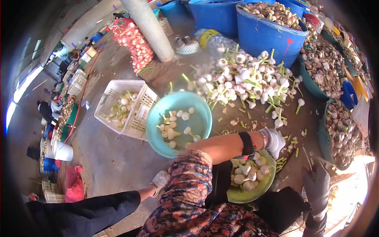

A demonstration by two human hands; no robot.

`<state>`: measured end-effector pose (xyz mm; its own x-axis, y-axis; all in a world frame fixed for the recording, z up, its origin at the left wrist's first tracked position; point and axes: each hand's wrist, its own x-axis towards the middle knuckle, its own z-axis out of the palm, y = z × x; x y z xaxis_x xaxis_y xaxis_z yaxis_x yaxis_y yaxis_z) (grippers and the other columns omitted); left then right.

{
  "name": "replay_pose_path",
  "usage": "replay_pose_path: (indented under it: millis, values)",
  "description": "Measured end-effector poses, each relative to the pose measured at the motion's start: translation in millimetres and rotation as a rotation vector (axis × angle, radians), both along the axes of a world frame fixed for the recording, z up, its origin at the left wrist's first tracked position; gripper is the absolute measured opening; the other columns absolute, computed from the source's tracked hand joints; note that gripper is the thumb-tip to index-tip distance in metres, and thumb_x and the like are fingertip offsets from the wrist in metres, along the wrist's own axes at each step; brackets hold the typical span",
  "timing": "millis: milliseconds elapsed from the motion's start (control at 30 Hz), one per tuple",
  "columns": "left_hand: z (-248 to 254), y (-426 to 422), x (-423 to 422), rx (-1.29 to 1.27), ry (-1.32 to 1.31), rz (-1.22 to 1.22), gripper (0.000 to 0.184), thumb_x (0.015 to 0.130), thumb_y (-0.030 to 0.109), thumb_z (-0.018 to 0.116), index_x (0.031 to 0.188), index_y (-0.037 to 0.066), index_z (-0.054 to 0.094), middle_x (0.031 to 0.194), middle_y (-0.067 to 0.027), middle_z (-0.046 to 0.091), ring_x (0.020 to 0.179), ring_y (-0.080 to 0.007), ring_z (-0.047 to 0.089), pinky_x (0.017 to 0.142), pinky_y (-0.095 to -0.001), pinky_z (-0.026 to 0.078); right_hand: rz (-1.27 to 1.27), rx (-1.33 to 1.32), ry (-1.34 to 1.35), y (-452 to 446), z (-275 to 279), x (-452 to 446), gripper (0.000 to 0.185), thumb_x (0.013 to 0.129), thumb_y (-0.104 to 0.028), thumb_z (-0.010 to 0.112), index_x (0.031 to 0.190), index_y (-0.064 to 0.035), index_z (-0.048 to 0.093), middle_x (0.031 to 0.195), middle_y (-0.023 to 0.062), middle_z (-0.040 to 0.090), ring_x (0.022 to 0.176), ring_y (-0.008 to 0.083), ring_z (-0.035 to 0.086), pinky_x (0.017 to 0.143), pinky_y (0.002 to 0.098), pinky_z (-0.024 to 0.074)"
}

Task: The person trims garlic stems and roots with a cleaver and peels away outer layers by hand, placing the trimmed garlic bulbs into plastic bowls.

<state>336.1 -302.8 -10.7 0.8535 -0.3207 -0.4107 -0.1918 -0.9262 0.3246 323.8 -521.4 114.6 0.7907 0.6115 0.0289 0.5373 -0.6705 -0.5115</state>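
My left hand [275,143], in a pale glove, is beyond the rim of a yellow-green basin [258,191] of garlic bulbs [249,172]. Its fingers are too unclear to show whether they hold anything. At the lower right my right hand [316,182], in a dark grey glove, is closed on a thin tool [308,158] that sticks out from it. Cut green stem pieces [281,162] lie on the floor between the hands. Beyond the left hand spreads a pile of garlic with stems [246,77].
A turquoise basin [153,136] holds some peeled bulbs, beside a white crate [114,83]. Blue tubs [262,43] stand at the back, near a pillar [148,29] and a red net sack [132,41]. Garlic-filled green tubs [325,136] line the right. People [47,111] sit far left.
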Motion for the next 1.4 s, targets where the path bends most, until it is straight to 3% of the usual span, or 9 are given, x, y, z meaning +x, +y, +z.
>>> replay_pose_path:
  millis: [200, 233, 300, 533, 567, 1000, 1100, 1267, 1400]
  values:
    - [-17, 6, 3, 0.018, -0.025, -0.037, 0.045, 0.069, 0.041, 0.066, 0.096, 0.005, 0.066, 0.096, -0.0149, 0.066, 0.089, -0.0305, 0.064, 0.076, -0.0414, 0.05, 0.022, 0.021, -0.055, -6, -6, -10, 0.024, 0.076, -0.02, 0.065, 0.074, 0.0003, 0.052, 0.059, 0.0173, 0.054, 0.055, 0.0336, 0.056, 0.051, 0.0376, 0.0425]
    - [-10, 6, 0, -0.018, -0.001, -0.012, 0.043, 0.069, 0.04, 0.066, 0.094, 0.005, 0.067, 0.094, -0.0152, 0.066, 0.087, -0.0307, 0.064, 0.075, -0.0421, 0.05, -0.043, 0.329, 0.246, -38, -50, 17, 0.023, 0.075, -0.019, 0.065, 0.075, 0.0001, 0.052, 0.061, 0.0178, 0.054, 0.057, 0.0355, 0.056, 0.052, 0.0388, 0.043]
    - [-14, 15, -2, -0.09, -0.01, -0.034, 0.039, 0.07, 0.039, 0.066, 0.092, 0.006, 0.066, 0.086, -0.0159, 0.066, 0.079, -0.0315, 0.063, 0.072, -0.0439, 0.049, 0.023, 0.032, -0.104, -8, -3, -3, 0.023, 0.076, -0.02, 0.066, 0.076, -0.0011, 0.054, 0.062, 0.0179, 0.055, 0.059, 0.0388, 0.055, 0.053, 0.041, 0.0428]
    - [-14, 35, 5, -0.063, 0.159, 0.056, 0.056, 0.072, 0.044, 0.065, 0.111, 0.004, 0.058, 0.099, -0.0193, 0.064, 0.093, -0.0335, 0.062, 0.082, -0.042, 0.047, -0.23, -0.039, 0.064, -35, -30, 47, 0.029, 0.078, -0.029, 0.067, 0.084, -0.0012, 0.06, 0.071, 0.0177, 0.061, 0.067, 0.0337, 0.061, 0.061, 0.0391, 0.0475]
    - [-21, 43, 9, -0.099, 0.19, 0.07, 0.058, 0.072, 0.044, 0.065, 0.113, 0.005, 0.058, 0.103, -0.0197, 0.063, 0.096, -0.0333, 0.061, 0.084, -0.0415, 0.046, -0.228, -0.024, 0.061, -40, -45, 52, 0.031, 0.08, -0.031, 0.066, 0.082, -0.0012, 0.057, 0.061, 0.0118, 0.052, 0.056, 0.021, 0.052, 0.056, 0.0356, 0.0426]
    - [-196, 34, 161, 0.436, -0.046, 0.147, 0.04, 0.073, 0.018, 0.066, 0.11, 0.01, 0.057, 0.104, -0.0153, 0.062, 0.092, -0.0309, 0.064, 0.075, -0.0401, 0.053, -0.353, -0.24, 0.343, -78, -206, 91, 0.036, 0.079, -0.041, 0.061, 0.086, -0.0054, 0.063, 0.079, 0.0192, 0.064, 0.079, 0.037, 0.063, 0.071, 0.0427, 0.0487]
    - [-239, 32, 181, 0.336, -0.548, 0.115, 0.015, 0.082, 0.014, 0.058, 0.095, 0.012, 0.063, 0.092, -0.011, 0.064, 0.081, -0.0277, 0.065, 0.063, -0.0363, 0.053, -0.426, -0.197, 0.434, -82, -225, 91, 0.035, 0.078, -0.038, 0.065, 0.083, -0.0034, 0.062, 0.073, 0.0181, 0.062, 0.073, 0.036, 0.062, 0.064, 0.0407, 0.0472]
    - [-281, 38, 217, 0.318, -0.296, 0.211, 0.034, 0.081, 0.035, 0.061, 0.105, 0.012, 0.063, 0.104, -0.0133, 0.064, 0.094, -0.029, 0.063, 0.076, -0.0385, 0.052, -0.444, -0.186, 0.454, -80, -244, 87, 0.036, 0.078, -0.038, 0.065, 0.084, -0.0027, 0.062, 0.072, 0.0173, 0.062, 0.071, 0.0338, 0.063, 0.064, 0.0398, 0.0474]
    - [-211, 20, 179, 0.228, 0.018, 0.287, 0.043, 0.079, 0.036, 0.065, 0.112, 0.009, 0.062, 0.103, -0.0119, 0.066, 0.096, -0.0246, 0.064, 0.085, -0.0339, 0.05, -0.394, -0.052, 0.415, -82, -260, 88, 0.033, 0.079, -0.034, 0.066, 0.082, -0.0016, 0.061, 0.069, 0.017, 0.061, 0.069, 0.0323, 0.063, 0.062, 0.0395, 0.047]
